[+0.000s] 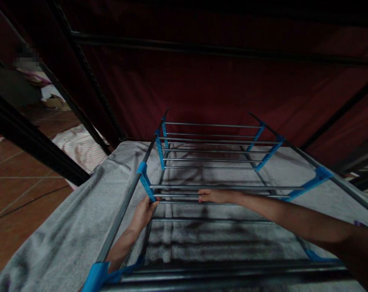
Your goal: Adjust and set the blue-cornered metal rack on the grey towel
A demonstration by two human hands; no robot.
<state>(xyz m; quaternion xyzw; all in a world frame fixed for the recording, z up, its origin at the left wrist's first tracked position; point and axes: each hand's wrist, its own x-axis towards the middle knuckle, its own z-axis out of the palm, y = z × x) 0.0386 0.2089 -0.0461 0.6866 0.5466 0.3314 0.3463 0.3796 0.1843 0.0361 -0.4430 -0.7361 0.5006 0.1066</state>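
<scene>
A rack of grey metal tubes (214,141) joined by blue plastic brackets, like a shoe rack, lies on a grey blanket (80,227). My left hand (143,213) reaches from below at the left side, its fingers closed on the lower end of a blue bracket (146,184) where a cross tube meets it. My right hand (216,196) comes across from the right, wrapped round a metal tube (177,196) near the middle of the same tier. On the right, another blue bracket (308,184) holds the far ends of these tubes.
Dark metal frame posts (34,138) stand at the left, and a dark red cloth (202,89) hangs behind the rack. Beyond the posts are a tiled floor (22,162), a striped cloth (80,148) and a cardboard box (56,102). More rack tubes (232,280) cross the near edge.
</scene>
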